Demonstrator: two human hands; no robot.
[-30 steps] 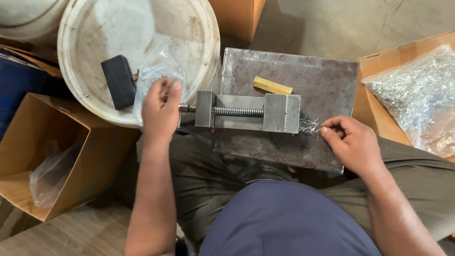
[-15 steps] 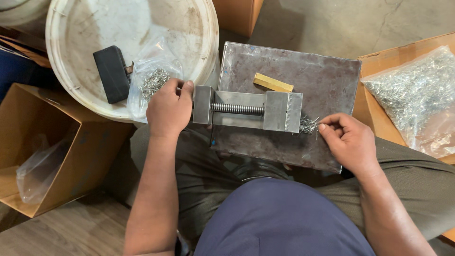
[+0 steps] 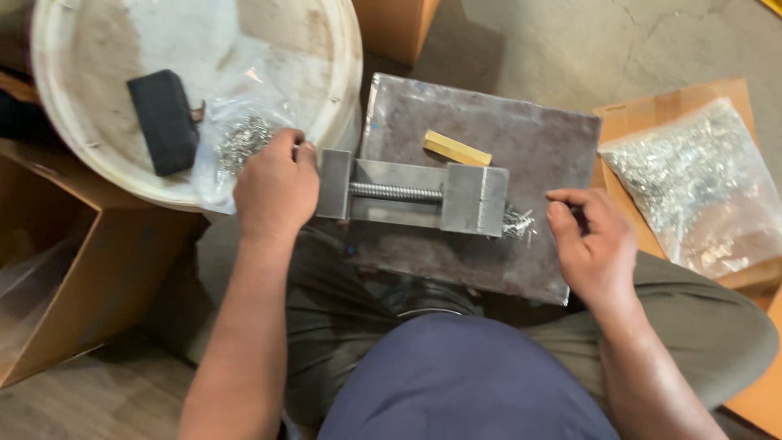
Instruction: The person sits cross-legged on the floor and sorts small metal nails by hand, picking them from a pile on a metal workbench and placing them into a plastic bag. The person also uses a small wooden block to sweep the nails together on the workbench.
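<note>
I see the small steel vise [image 3: 411,194] lying across a grey metal plate [image 3: 521,147] that rests on the person's lap. The left hand [image 3: 275,189] is curled closed around the vise's left end, at the head of the threaded screw [image 3: 397,192]; what exactly the fingers pinch there is hidden under the knuckles, so I can only say it looks like the screw handle. The right hand [image 3: 593,244] sits on the plate just right of the vise, fingers bent and thumb tucked toward them, close to a little cluster of shiny metal bits [image 3: 518,222] at the vise's right jaw block. I cannot tell whether those fingers hold anything.

A yellowish wooden strip [image 3: 456,149] lies on the plate above the vise. To the left is a white bucket lid [image 3: 98,49] bearing a black block [image 3: 163,121] and a clear bag of small metal parts [image 3: 244,138]. At right, a bigger bag of shiny parts [image 3: 692,179] rests on cardboard [image 3: 643,110].
</note>
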